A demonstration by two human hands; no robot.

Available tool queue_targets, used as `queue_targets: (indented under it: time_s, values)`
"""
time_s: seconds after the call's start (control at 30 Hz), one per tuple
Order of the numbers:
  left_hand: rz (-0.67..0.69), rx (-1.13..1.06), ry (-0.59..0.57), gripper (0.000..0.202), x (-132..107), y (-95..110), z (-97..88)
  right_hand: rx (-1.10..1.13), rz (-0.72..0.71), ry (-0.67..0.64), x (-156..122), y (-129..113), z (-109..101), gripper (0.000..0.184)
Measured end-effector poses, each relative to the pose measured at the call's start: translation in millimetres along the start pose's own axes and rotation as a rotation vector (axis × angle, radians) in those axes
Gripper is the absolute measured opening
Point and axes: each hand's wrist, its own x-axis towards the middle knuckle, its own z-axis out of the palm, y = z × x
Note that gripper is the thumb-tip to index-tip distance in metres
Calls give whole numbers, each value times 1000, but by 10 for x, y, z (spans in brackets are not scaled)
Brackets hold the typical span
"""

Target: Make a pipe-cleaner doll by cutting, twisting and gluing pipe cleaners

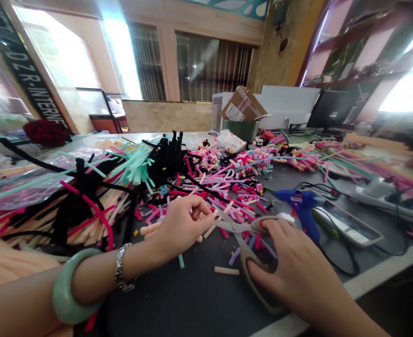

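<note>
My right hand (283,257) has its thumb and fingers through the handles of a pair of scissors (235,228), whose blades are apart and point left. Close to the blade tips, my left hand (185,220) is closed in a pinch on a peach pipe cleaner (150,229); part of it sticks out behind the hand and the rest is hidden by the fingers. Below the scissors lies a short cut piece of peach pipe cleaner (226,270) on the dark tabletop (178,304). Several pink and purple pieces are scattered beyond the blades.
A blue glue gun (299,206) and a phone (346,222) lie to the right, among cables and a power strip (395,201). Mint pipe cleaners (138,164) and black ones (169,157) are heaped ahead. At the back stands a cardboard box (243,105). Long peach stems (115,213) lie left.
</note>
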Motion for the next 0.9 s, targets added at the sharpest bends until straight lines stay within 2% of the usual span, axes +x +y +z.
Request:
queue_targets:
  time_s: [0.3,0.9]
  values:
    - [0,68,-23,14,-11,-6,14,-47,-2,6,-25,-11,8,34]
    - [-36,8,-71,15,3,1,16,-167,-89,156,-57,-22,-11,30]
